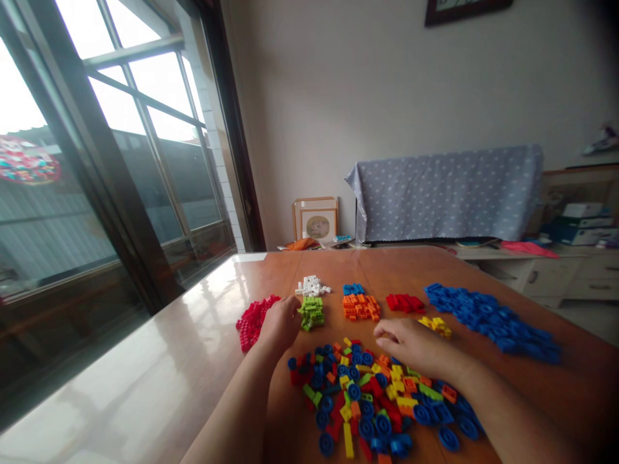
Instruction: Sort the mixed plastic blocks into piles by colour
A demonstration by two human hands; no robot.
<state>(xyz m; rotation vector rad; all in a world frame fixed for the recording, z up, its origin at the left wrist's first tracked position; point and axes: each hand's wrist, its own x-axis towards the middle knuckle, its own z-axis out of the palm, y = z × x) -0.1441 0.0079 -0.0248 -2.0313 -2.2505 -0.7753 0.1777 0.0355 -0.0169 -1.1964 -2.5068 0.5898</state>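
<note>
The mixed bricks (374, 386) look like smooth plastic with a slight sheen. The worktop (159, 367) is glossy, wood-brown and smooth; the dotted cover (445, 196) is matt cloth, the wall (300, 96) matt.

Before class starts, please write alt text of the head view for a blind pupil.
A person's left hand is at a small light green plastic brick pile; the right hand is at the far edge of a multicoloured plastic brick heap. Other single-coloured piles lie beyond on a glossy brown table.

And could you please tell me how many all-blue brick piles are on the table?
2: a small blue pile behind the orange pile, and a large blue pile on the right.
</note>
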